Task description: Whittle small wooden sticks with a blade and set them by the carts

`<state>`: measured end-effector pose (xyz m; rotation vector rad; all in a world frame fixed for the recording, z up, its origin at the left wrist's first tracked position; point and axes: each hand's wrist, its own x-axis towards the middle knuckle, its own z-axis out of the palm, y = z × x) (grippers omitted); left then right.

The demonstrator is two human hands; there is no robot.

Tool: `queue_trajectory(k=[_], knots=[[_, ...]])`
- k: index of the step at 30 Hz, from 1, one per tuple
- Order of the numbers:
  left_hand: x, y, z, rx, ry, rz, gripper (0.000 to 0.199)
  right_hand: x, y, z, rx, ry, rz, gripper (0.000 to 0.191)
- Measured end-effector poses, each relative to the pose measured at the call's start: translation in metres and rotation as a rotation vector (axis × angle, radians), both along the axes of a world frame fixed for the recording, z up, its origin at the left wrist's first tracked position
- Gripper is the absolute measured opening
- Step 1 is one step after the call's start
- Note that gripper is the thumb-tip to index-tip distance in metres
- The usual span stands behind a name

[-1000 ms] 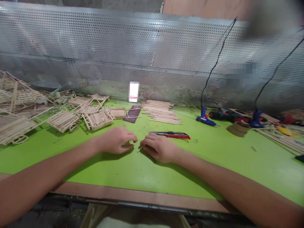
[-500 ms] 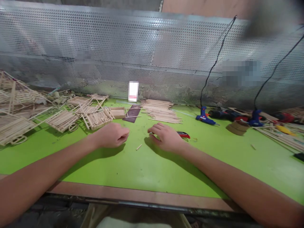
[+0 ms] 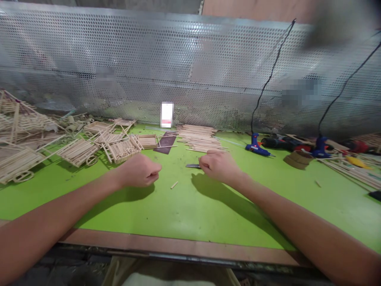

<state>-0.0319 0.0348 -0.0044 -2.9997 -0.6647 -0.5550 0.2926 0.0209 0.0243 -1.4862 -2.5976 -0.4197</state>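
My right hand [image 3: 218, 165] is closed around a utility knife, with its grey blade [image 3: 193, 166] pointing left over the green tabletop; the handle is hidden in my fingers. Opposite it, my left hand [image 3: 141, 170] is closed in a fist with the thumb against the curled fingers. Anything inside that fist is hidden. A short piece of wooden stick [image 3: 174, 185] lies on the table between and below the hands. Behind the right hand is a row of thin wooden sticks [image 3: 202, 138].
Small wooden carts [image 3: 79, 151] and other stick models [image 3: 20, 119] crowd the left. A dark sandpaper-like sheet [image 3: 166, 143] and a lit phone-like screen [image 3: 167, 114] are behind. To the right are blue glue guns [image 3: 256, 147] with hanging cords and a brown round piece [image 3: 297, 159]. Perforated metal [image 3: 166, 51] backs the table.
My right hand has taken hold of the utility knife, which lay on the table beneath it, and has shifted slightly right. My left hand has stayed almost still.
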Motion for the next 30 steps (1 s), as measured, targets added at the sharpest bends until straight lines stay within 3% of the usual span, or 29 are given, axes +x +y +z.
queue_trajectory(k=[6, 10, 16, 20, 30], knots=[[0.001, 0.000, -0.001, -0.055, -0.018, 0.013, 0.026, 0.004, 0.002, 0.001, 0.037, 0.005, 0.064, 0.026], [0.009, -0.006, -0.001, -0.183, 0.023, 0.017, 0.017, 0.008, 0.009, -0.003, -0.038, 0.004, -0.001, 0.022], [0.026, -0.018, 0.001, -0.087, 0.049, -0.119, 0.033, 0.010, 0.013, -0.011, -0.179, -0.032, -0.041, 0.027], [0.029, -0.020, 0.000, -0.042, 0.037, -0.191, 0.028, 0.010, 0.014, -0.012, -0.202, -0.027, -0.039, 0.027], [0.021, -0.016, 0.005, -0.079, 0.058, -0.112, 0.022, 0.012, 0.016, -0.016, -0.195, -0.017, -0.117, 0.030]])
